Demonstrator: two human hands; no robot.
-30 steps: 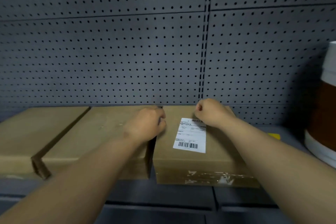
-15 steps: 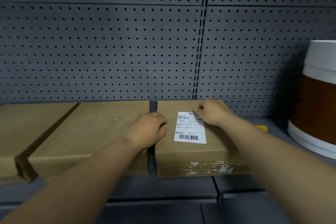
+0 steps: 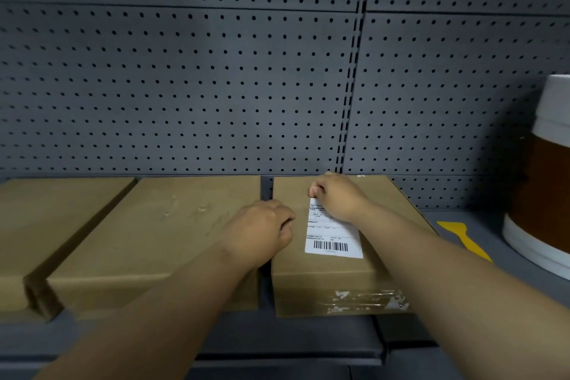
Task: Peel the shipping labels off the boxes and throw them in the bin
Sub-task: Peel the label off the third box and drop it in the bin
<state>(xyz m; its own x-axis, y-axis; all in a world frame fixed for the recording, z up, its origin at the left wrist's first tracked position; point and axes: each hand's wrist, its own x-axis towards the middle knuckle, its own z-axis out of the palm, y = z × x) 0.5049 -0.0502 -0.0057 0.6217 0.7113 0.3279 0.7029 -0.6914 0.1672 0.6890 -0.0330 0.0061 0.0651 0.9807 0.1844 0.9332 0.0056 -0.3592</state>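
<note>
Three flat cardboard boxes lie side by side on a grey shelf. The right box (image 3: 327,278) carries a white shipping label (image 3: 334,239) with a barcode on its top face. My right hand (image 3: 337,197) has its fingers curled over the label's far edge, near the top left corner, and seems to pinch it. My left hand (image 3: 262,228) rests with curled fingers on the left edge of that box, over the gap to the middle box (image 3: 160,241). The left box (image 3: 46,219) shows no label.
A grey pegboard wall (image 3: 216,86) rises right behind the boxes. A yellow plastic scraper (image 3: 462,234) lies on the shelf right of the labelled box. A large white and brown drum (image 3: 543,182) stands at the far right. No bin is in view.
My right hand slid left along the label's far edge to its top left corner. My left hand stayed on the box's left edge. The view shifted slightly.
</note>
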